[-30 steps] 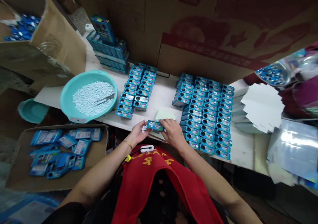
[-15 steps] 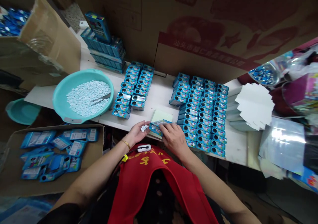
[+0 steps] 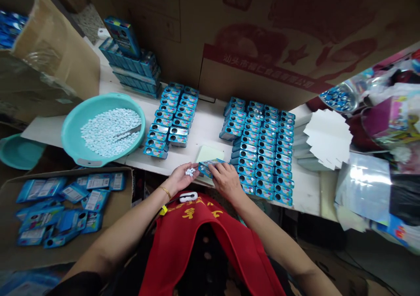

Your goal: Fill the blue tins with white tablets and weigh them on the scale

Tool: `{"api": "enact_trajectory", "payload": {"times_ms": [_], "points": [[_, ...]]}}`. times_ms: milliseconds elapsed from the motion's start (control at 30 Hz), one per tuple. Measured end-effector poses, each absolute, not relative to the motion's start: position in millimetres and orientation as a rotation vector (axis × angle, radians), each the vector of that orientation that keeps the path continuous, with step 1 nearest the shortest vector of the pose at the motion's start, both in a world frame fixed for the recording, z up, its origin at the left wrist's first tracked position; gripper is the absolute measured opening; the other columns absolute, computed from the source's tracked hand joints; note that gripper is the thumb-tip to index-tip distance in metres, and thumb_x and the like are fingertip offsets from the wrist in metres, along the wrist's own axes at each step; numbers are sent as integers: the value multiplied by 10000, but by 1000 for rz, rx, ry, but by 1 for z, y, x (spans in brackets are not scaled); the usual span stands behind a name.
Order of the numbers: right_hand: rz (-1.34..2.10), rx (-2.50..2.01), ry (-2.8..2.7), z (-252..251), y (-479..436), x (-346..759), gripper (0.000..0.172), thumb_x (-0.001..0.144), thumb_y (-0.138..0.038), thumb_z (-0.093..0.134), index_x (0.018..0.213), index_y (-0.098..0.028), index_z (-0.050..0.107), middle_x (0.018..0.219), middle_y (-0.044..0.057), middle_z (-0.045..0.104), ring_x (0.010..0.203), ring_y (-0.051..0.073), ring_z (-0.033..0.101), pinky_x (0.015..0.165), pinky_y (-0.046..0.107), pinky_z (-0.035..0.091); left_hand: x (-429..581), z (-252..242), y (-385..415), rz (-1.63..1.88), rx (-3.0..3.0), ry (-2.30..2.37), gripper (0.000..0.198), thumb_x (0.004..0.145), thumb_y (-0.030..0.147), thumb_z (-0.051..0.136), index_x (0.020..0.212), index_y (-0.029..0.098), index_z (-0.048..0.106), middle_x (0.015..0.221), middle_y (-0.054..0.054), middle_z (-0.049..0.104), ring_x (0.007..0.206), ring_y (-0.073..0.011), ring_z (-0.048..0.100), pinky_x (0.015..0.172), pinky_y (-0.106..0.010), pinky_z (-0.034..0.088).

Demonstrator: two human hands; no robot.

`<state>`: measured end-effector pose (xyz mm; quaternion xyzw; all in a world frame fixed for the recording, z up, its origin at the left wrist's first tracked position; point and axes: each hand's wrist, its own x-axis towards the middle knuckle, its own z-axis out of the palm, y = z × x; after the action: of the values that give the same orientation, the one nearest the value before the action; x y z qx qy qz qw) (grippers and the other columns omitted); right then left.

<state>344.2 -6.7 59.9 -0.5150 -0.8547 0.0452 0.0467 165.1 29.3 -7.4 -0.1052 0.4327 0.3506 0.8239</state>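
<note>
My left hand is cupped palm up at the table's front edge, with a few small white tablets lying in it. My right hand grips a small blue tin, tilted with its open end close to the tablets. The two hands almost touch. Under the tin lies a pale green pad. Just to the right of my right hand stands a large block of the same blue tins.
A teal basin of white tablets with a metal scoop sits at the left, a smaller block of tins beside it. A cardboard box of blue packets is lower left. White paper sheets lie right; cardboard walls stand behind.
The tin has tilted and shifted a little right, now held by my right hand alone. My left hand has opened flat under the tablets. The view has drifted slightly.
</note>
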Motion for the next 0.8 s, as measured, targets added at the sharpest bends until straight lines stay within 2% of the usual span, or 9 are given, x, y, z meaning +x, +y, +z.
{"api": "enact_trajectory", "payload": {"times_ms": [200, 333, 467, 567, 800], "points": [[50, -1499, -2632, 64, -6, 340, 352, 835, -215, 411, 1182, -227, 469, 979, 82, 562, 863, 214, 428, 684, 337, 295, 169, -9, 32, 747, -232, 898, 130, 779, 89, 453, 733, 88, 575, 628, -75, 598, 583, -146, 574, 596, -275, 491], [128, -1547, -2600, 58, -4, 340, 358, 816, -200, 427, 1170, -217, 481, 937, 84, 566, 844, 219, 437, 689, 338, 318, 169, -12, 35, 756, -238, 897, 130, 780, 97, 455, 728, 87, 573, 653, -85, 606, 619, -156, 586, 611, -281, 497], [309, -1633, -2418, 45, 0, 348, 388, 776, -199, 476, 1164, -202, 475, 981, 78, 558, 874, 227, 453, 741, 344, 360, 166, -14, 36, 750, -242, 888, 126, 780, 118, 472, 787, 67, 587, 674, -97, 606, 631, -158, 590, 601, -272, 503], [502, -1659, -2120, 24, 5, 359, 347, 759, -216, 503, 1103, -181, 494, 984, 71, 560, 901, 220, 480, 791, 341, 387, 158, -15, 36, 757, -251, 890, 133, 781, 127, 480, 812, 57, 588, 716, -110, 609, 678, -160, 601, 614, -256, 509], [827, -1631, -1708, -34, 15, 375, 309, 742, -234, 519, 1045, -180, 504, 965, 46, 580, 823, 174, 540, 730, 306, 442, 134, -5, 25, 804, -279, 984, 145, 770, 51, 467, 844, 66, 591, 790, -124, 615, 735, -162, 618, 633, -254, 531]]}}
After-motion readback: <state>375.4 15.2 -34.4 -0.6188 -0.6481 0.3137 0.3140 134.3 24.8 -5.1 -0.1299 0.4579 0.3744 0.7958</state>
